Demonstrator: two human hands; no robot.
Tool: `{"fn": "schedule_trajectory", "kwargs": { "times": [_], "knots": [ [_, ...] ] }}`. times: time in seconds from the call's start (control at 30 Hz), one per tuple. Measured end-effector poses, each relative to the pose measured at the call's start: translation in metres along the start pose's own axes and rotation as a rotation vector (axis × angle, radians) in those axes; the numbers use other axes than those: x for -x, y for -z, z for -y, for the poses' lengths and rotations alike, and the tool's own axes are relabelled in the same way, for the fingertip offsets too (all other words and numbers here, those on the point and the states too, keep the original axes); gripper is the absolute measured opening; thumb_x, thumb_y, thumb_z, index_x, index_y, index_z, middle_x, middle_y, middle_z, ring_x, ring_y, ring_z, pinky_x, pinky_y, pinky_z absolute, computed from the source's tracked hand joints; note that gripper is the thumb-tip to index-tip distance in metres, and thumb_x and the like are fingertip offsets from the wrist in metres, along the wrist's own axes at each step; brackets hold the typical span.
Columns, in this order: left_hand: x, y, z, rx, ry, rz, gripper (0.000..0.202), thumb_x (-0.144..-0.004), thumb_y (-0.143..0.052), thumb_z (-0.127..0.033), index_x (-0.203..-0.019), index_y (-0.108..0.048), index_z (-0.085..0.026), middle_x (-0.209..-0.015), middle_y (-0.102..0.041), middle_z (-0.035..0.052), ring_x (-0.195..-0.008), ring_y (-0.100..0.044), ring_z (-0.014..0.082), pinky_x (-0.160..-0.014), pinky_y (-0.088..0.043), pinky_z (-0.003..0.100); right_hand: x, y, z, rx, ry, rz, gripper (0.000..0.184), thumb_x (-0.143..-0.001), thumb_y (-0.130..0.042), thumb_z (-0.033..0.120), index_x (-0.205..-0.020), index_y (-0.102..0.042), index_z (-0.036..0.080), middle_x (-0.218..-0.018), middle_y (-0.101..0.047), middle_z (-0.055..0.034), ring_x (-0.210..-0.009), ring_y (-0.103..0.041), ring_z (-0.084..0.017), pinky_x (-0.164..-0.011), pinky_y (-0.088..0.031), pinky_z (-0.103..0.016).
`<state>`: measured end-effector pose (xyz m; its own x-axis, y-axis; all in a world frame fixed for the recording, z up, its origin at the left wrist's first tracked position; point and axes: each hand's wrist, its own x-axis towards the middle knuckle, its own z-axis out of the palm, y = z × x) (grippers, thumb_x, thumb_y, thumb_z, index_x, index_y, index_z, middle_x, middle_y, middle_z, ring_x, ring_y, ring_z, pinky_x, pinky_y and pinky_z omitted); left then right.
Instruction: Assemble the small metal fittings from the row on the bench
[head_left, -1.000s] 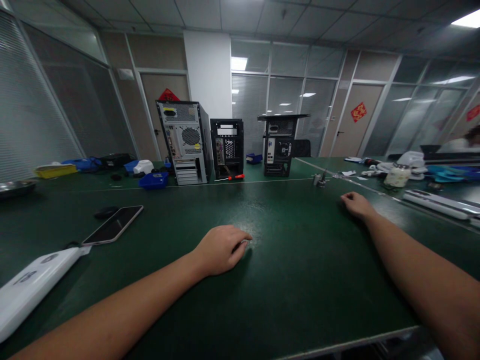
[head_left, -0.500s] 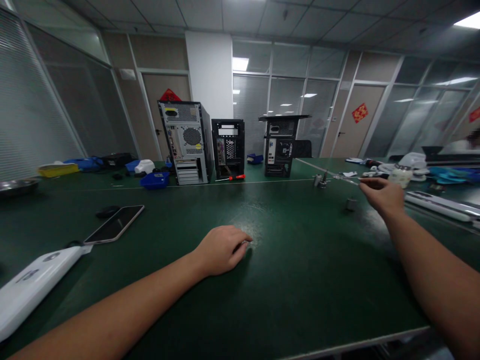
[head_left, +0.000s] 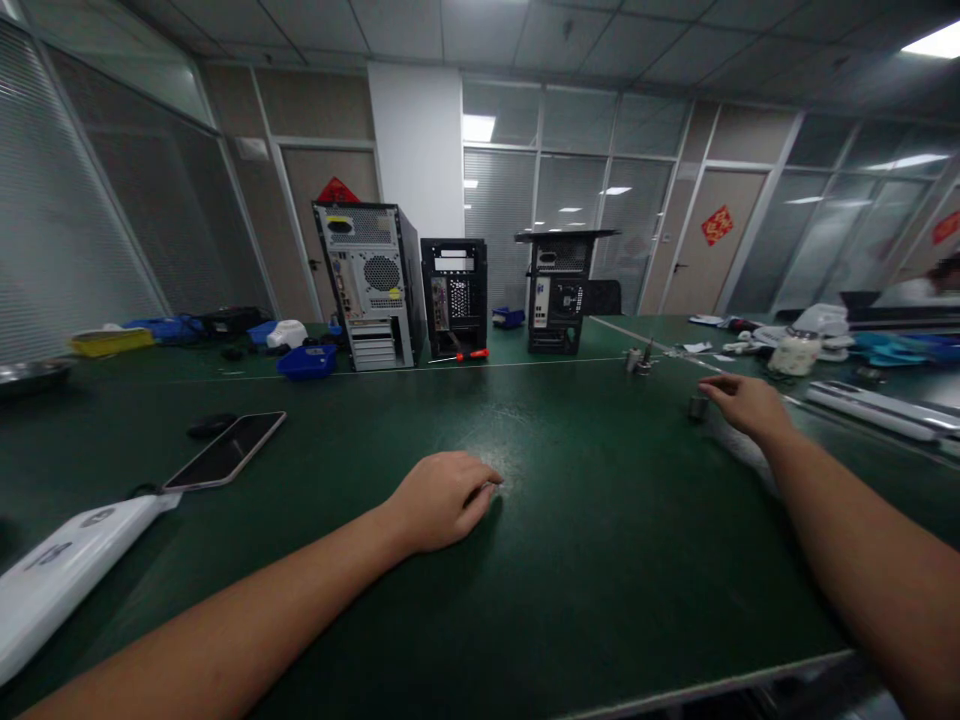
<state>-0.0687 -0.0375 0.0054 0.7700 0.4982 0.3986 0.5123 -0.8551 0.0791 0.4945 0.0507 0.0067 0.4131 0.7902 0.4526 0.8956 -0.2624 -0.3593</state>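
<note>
Right hand (head_left: 746,405) has been brought back to the small metal cylinder (head_left: 698,408) on the green table (head_left: 600,540), now within reach, fingers held narrow, contents unclear, while left hand (head_left: 444,500) is seen curled, contents likewise.

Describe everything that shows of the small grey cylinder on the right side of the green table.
The cylinder is small, squat and grey, with a dull, metallic look. It appears to stand upright on the bare green table, nearer the camera than the metal parts. The fingertips of the right grip are at its upper right edge; whether they touch it is unclear. Markings, openings or finer parts are too small to tell.
</note>
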Motion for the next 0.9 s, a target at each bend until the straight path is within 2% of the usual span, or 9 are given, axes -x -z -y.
{"fn": "schedule_trajectory", "kwargs": {
  "times": [0.07,0.37,0.53,0.9],
  "knots": [
    [0.0007,0.0008,0.0002,-0.002,-0.001,-0.003,0.028,-0.099,-0.048,-0.024,-0.111,-0.072,-0.017,-0.1,-0.075,0.0059,-0.089,-0.068,0.0219,-0.079,-0.052,0.035,-0.0009,-0.0026,-0.0028,0.022,-0.004,-0.037,0.037,-0.093,-0.059,0.04,-0.118,-0.077,0.02,-0.106,-0.077,-0.0122,-0.097,-0.067,-0.028,-0.077,-0.044,-0.034],
    [0.001,0.0033,0.0004,0.005,0.009,0.006,0.028,-0.099,-0.048,-0.024,-0.112,-0.072,-0.018,-0.101,-0.075,0.0053,-0.09,-0.068,0.0216,-0.08,-0.051,0.035,-0.0021,-0.0089,-0.0103,0.057,-0.002,0.014,0.042,-0.091,-0.055,0.045,-0.116,-0.079,0.021,-0.109,-0.077,-0.0124,-0.099,-0.067,-0.031,-0.077,-0.045,-0.037],
    [0.0006,0.002,0.0008,0.006,0.007,0.008,0.028,-0.099,-0.048,-0.024,-0.112,-0.072,-0.018,-0.101,-0.075,0.0052,-0.091,-0.068,0.0215,-0.079,-0.051,0.035,-0.002,-0.0079,-0.0089,0.031,-0.005,-0.012,0.044,-0.09,-0.056,0.047,-0.115,-0.078,0.02,-0.109,-0.076,-0.0131,-0.099,-0.066,-0.03,-0.079,-0.045,-0.037],
    [0.0008,0.0023,0.0003,0.009,0.006,0.011,0.027,-0.099,-0.048,-0.024,-0.112,-0.072,-0.018,-0.1,-0.075,0.0054,-0.09,-0.068,0.0215,-0.078,-0.052,0.035,-0.0008,-0.007,-0.0076,-0.05,-0.08,0.019,0.042,-0.086,-0.061,0.048,-0.109,-0.078,0.018,-0.102,-0.076,-0.0129,-0.093,-0.067,-0.029,-0.076,-0.045,-0.036]
  ]
}}
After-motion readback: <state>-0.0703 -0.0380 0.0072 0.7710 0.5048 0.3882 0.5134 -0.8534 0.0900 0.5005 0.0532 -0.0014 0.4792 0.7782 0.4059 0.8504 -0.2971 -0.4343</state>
